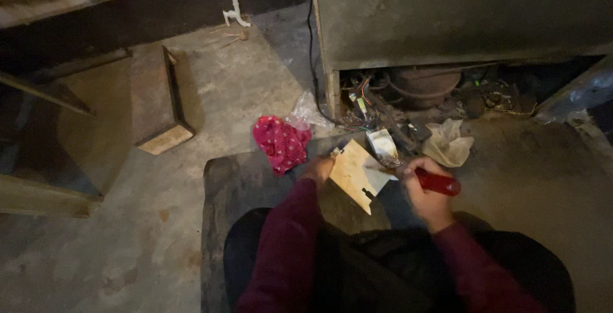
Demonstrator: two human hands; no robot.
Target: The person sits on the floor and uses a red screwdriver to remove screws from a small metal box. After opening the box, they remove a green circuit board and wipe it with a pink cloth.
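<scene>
A big grey metal machine box (460,13) is standing at the top, and its bottom part is lying open. Inside that open gap, a rusty round motor part (423,84) and a tangle of coloured wires (365,99) are showing. No cover is sitting over the gap, so the work on the machine looks partly done, with the closing up still to come.

The bare grey concrete floor (128,243) is spreading out all around. A dark flat mat (233,179) is lying on it, and the person is sitting there. A brown wooden box (156,99) is resting on the floor at the left, well apart from the hands.

A pink spotted cloth (281,142) is lying bunched up just beside the mat. A crumpled white rag (447,142) is lying near the machine's open gap. A clear plastic bag (306,112) is sitting between the cloth and the machine.

A flat pale cardboard-like sheet (357,171) is being held up over the mat, between the two hands. A small notch is showing on its lower edge. The left hand (317,169) is pinching the sheet's left edge, with its grip pressed together on it. The right hand (424,198) is wrapping its grip tight around a red-handled tool (438,183). The tool's tip is pointing at the sheet, so I think the sheet is being worked on now and is not finished.
</scene>
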